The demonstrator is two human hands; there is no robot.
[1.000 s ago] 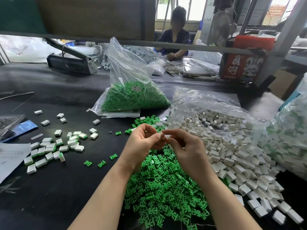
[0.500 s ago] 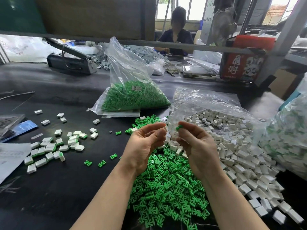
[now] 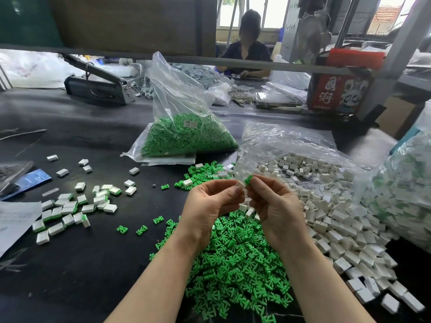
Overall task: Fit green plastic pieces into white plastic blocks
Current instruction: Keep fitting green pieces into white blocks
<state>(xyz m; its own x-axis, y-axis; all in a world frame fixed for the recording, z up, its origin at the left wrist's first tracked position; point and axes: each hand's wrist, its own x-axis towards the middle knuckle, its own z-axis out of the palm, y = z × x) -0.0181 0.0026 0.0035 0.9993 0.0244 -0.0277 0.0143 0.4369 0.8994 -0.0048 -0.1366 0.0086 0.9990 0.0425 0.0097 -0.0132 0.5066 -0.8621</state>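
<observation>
My left hand pinches a small white block at its fingertips. My right hand pinches a green piece right next to that block, the two almost touching. Both hands hover above a heap of loose green pieces on the black table. A spread of white blocks lies to the right, spilling out of a clear bag. Fitted white-and-green blocks lie scattered at the left.
A clear bag of green pieces stands behind the hands. Another bag of fitted blocks sits at the far right. Papers and a blue card lie at the left edge. A person works at the far side.
A second ago the hands were pressed together; they parted, my right hand showing a green piece. Now they have closed in again, with a white block in my left fingertips beside it.
</observation>
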